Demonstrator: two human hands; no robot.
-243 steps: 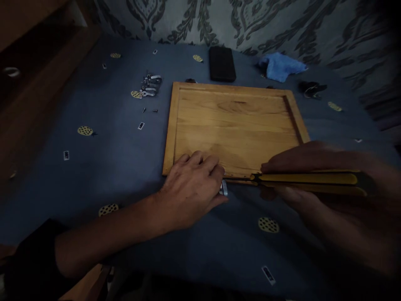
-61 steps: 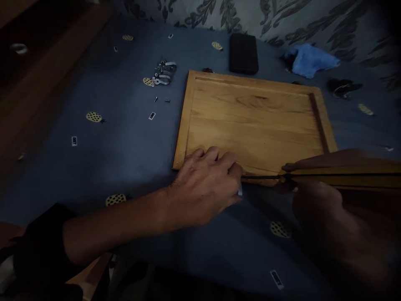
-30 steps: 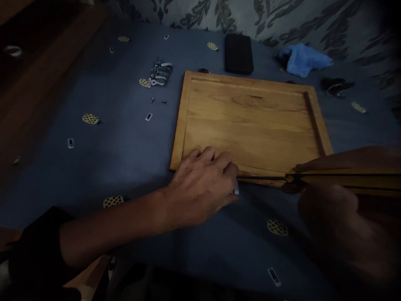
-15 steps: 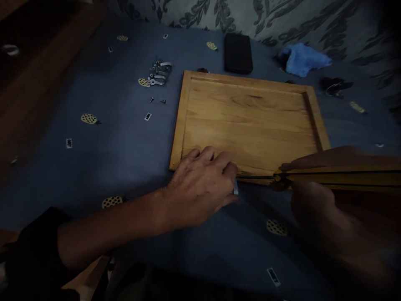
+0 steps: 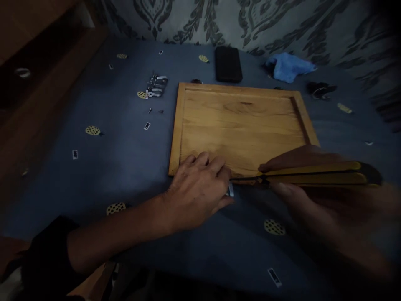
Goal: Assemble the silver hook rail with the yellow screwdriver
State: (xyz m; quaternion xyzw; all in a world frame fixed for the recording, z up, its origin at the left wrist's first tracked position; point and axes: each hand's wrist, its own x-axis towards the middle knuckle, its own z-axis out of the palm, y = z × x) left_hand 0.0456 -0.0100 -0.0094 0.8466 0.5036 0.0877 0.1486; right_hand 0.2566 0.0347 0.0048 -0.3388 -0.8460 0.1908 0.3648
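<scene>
A framed wooden panel point(image 5: 244, 125), like a cabinet door, lies flat on the cloth. My left hand point(image 5: 199, 194) is closed over its near edge, fingers curled on the wood. From under those fingers pokes a small metal fitting point(image 5: 231, 190), mostly hidden. My right hand point(image 5: 308, 213) grips a screwdriver point(image 5: 319, 173) by its yellow and black handle. It is held almost level along the near edge. Its dark shaft points left to the fitting, and its tip is hidden by my left hand.
Metal fittings point(image 5: 156, 86) and two loose screws point(image 5: 161, 111) lie left of the panel. Behind it are a black case point(image 5: 228, 65), a blue cloth point(image 5: 288, 67) and a dark object point(image 5: 320, 90). A patterned wall stands at the back, wooden furniture point(image 5: 46, 79) at left.
The view has tilted up and shifted slightly, so the whole screwdriver handle now shows. My right hand appears further back along the handle. My left hand keeps its place on the panel's edge.
</scene>
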